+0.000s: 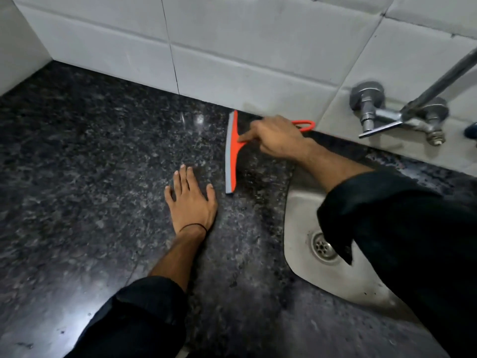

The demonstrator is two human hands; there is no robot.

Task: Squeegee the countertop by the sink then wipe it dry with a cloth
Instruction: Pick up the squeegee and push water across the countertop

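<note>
An orange squeegee [231, 153] with a grey rubber blade lies on the dark speckled granite countertop [90, 164], its blade edge down and its far end near the tiled wall. My right hand [277, 136] grips its handle, whose orange loop end sticks out behind the hand. My left hand [189, 200] rests flat on the countertop with fingers spread, just left of the blade's near end. A steel sink [304, 226] with a round drain sits to the right. No cloth is in view.
White wall tiles [232, 47] run along the back of the countertop. A metal wall tap [379, 117] with a long spout juts out above the sink at the right. Another wall closes the far left corner.
</note>
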